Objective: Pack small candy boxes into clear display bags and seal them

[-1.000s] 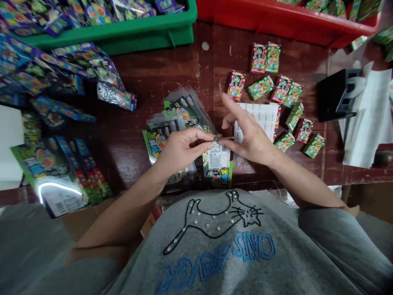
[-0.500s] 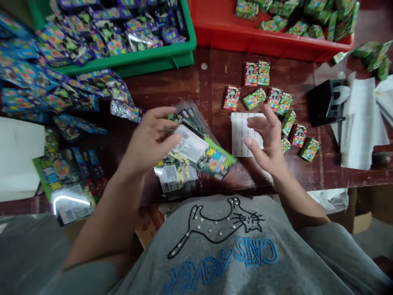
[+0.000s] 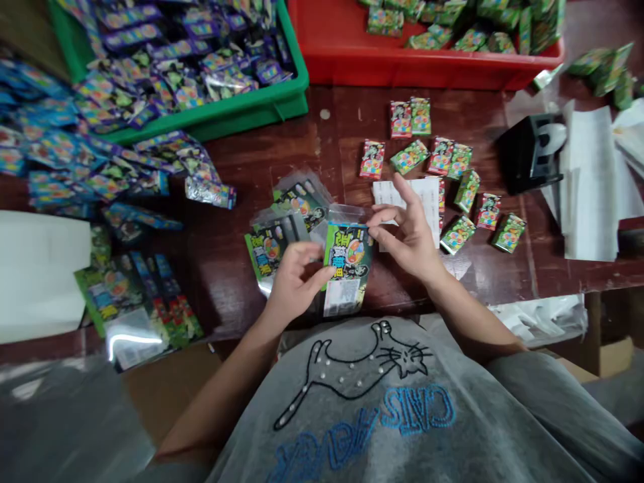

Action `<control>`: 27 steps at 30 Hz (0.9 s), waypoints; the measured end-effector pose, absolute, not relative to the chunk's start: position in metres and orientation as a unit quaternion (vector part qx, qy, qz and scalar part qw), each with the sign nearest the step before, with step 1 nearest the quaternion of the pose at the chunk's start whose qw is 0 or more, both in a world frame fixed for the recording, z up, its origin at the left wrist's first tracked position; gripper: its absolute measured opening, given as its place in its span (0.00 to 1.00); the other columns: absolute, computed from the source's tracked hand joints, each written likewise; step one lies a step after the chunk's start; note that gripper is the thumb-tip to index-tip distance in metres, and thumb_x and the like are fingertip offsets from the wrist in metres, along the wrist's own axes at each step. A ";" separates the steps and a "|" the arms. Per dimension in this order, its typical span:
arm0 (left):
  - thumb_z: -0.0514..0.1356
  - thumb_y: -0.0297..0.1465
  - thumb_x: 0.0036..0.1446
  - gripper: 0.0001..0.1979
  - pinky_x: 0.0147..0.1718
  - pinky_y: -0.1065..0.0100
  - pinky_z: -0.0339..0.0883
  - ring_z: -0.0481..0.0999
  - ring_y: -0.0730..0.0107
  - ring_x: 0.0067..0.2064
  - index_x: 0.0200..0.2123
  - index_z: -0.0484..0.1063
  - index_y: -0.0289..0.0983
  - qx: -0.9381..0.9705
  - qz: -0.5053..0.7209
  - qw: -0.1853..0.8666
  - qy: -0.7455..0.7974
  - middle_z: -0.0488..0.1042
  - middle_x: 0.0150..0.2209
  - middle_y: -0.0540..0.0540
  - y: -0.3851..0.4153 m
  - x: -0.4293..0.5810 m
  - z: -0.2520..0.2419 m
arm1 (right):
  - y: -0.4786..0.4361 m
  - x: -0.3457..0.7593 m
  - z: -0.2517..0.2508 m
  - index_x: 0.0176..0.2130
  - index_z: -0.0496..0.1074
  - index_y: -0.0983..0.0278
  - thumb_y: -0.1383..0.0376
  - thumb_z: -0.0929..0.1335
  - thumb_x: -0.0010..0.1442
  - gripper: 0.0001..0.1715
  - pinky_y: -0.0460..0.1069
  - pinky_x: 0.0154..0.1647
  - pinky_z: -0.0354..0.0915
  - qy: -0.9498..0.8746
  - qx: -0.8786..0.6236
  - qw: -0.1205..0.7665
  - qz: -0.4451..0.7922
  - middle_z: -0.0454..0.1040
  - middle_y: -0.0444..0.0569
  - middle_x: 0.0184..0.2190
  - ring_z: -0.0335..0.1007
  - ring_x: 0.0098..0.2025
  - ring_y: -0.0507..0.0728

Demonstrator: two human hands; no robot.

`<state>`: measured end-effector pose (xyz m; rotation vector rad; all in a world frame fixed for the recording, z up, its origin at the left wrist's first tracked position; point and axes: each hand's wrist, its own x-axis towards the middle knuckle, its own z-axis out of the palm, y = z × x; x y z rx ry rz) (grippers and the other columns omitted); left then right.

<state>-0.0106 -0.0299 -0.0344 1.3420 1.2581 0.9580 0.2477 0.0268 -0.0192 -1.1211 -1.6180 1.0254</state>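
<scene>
A printed plastic packet (image 3: 348, 258), black and green with a clear top strip, is upright in front of my body. My left hand (image 3: 299, 282) grips its left edge, thumb on the front. At the packet's upper right corner my right hand (image 3: 410, 238) pinches with thumb and fingertip, the index finger stretched up. More such packets (image 3: 272, 248) lie on the table left of it, partly behind my left hand. Beneath and behind my right hand is a white sheet of small printed labels (image 3: 427, 194). Small red and green boxes (image 3: 443, 155) lie beyond that sheet.
A green bin (image 3: 251, 107) of purple packs stands at the back left, with blue packs (image 3: 65, 141) beside it. The red bin (image 3: 402, 70) holds green packs. On the right are a black dispenser (image 3: 528, 154) and white papers (image 3: 588, 188). Further packets (image 3: 121, 295) lie front left.
My left hand has moved right and down, bringing the packet upright. My right hand, apart from it before, has moved left and now holds its top corner.
</scene>
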 end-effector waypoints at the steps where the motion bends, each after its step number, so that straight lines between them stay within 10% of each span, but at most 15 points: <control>1: 0.70 0.36 0.61 0.24 0.46 0.61 0.80 0.83 0.62 0.49 0.57 0.68 0.43 0.561 0.417 0.504 0.507 0.81 0.50 0.43 -0.027 -0.006 -0.035 | 0.027 0.246 -0.020 0.79 0.40 0.49 0.50 0.68 0.73 0.49 0.64 0.65 0.73 -0.667 -0.434 0.438 0.418 0.80 0.50 0.52 0.76 0.58 0.63; 6: 0.67 0.32 0.63 0.35 0.45 0.61 0.81 0.83 0.59 0.53 0.69 0.58 0.46 0.563 0.421 0.547 0.455 0.78 0.55 0.40 -0.023 0.003 -0.037 | 0.008 0.233 -0.033 0.78 0.44 0.46 0.54 0.70 0.72 0.48 0.69 0.75 0.62 -0.670 -0.438 0.454 0.392 0.78 0.50 0.57 0.70 0.66 0.64; 16: 0.65 0.35 0.68 0.06 0.57 0.60 0.73 0.81 0.64 0.55 0.45 0.76 0.41 0.538 0.455 0.530 0.473 0.81 0.54 0.44 -0.013 -0.020 -0.039 | -0.017 0.208 -0.039 0.80 0.37 0.52 0.58 0.65 0.75 0.47 0.61 0.63 0.74 -0.644 -0.475 0.414 0.435 0.75 0.52 0.53 0.74 0.55 0.61; 21: 0.70 0.34 0.62 0.11 0.53 0.63 0.73 0.82 0.66 0.51 0.47 0.76 0.44 0.441 0.518 0.540 0.495 0.84 0.47 0.47 -0.016 -0.018 -0.039 | -0.006 0.201 -0.029 0.80 0.27 0.47 0.56 0.66 0.73 0.54 0.57 0.57 0.77 -0.636 -0.471 0.420 0.445 0.69 0.55 0.64 0.76 0.55 0.60; 27: 0.70 0.37 0.62 0.08 0.57 0.60 0.73 0.82 0.63 0.53 0.40 0.82 0.40 0.466 0.461 0.550 0.518 0.85 0.49 0.44 -0.018 -0.023 -0.028 | 0.003 0.202 -0.018 0.78 0.40 0.49 0.49 0.70 0.71 0.51 0.59 0.53 0.79 -0.624 -0.441 0.401 0.505 0.79 0.47 0.43 0.79 0.44 0.59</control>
